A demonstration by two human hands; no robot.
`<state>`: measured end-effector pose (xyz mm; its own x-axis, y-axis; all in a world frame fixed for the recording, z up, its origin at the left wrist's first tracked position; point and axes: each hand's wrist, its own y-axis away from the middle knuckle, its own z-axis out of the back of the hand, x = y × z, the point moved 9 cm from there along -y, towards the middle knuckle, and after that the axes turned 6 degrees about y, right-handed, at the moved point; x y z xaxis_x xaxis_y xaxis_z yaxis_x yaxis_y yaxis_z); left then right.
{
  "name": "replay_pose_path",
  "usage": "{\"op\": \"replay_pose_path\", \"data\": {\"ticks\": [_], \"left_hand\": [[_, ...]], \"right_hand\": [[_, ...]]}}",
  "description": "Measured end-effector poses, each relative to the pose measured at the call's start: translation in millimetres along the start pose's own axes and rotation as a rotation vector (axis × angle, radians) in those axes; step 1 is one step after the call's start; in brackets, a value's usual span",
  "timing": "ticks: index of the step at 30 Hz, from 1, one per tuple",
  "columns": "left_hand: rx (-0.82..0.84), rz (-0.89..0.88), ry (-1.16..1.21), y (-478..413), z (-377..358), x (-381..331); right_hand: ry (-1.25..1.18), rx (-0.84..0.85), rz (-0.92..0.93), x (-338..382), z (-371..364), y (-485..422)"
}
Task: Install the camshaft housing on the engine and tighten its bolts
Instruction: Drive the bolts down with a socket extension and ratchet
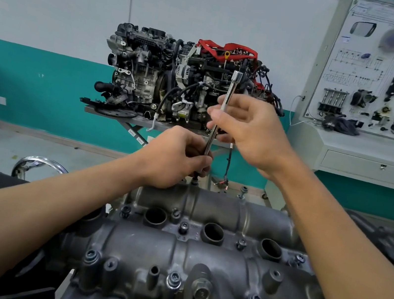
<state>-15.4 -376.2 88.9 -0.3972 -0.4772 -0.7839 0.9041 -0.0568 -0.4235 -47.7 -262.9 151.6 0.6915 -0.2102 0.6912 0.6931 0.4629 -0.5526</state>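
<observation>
The camshaft housing (199, 254) lies across the lower middle of the view, seated on the engine, with its three round plug wells in a row along its centre. Beyond its far left corner a chrome hoop (39, 164) shows.

Above the housing's far edge, the left hand (176, 159) has its fingers curled tight around the lower end of a long extension bar (218, 119). The bar stands nearly upright, and its tip sits at a bolt (195, 181) on that far edge. Whether the tip is fully seated on the bolt I cannot tell.

Higher over the same edge, the right hand (248, 129) pinches the bar's upper shaft between thumb and fingertips, with the other fingers loosely spread.

A second bolt (243, 191) stands proud further right along the far edge. More bolts sit in the housing's near flange.

Well behind the housing a display engine (176, 78) rests on a stand. Behind the housing's right end stands a wall training panel (386, 71).
</observation>
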Motion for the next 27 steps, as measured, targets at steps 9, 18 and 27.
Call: {"op": "replay_pose_path", "data": {"ticks": [9,18,27], "left_hand": [[-0.001,0.016,-0.001,0,0,2],[0.008,0.024,0.001,0,-2,5],[0.003,0.046,0.031,1,-2,5]], "right_hand": [[0.126,-0.191,0.031,5,9,1],[0.17,-0.268,0.046,8,15,3],[-0.057,-0.15,0.066,8,7,1]]}}
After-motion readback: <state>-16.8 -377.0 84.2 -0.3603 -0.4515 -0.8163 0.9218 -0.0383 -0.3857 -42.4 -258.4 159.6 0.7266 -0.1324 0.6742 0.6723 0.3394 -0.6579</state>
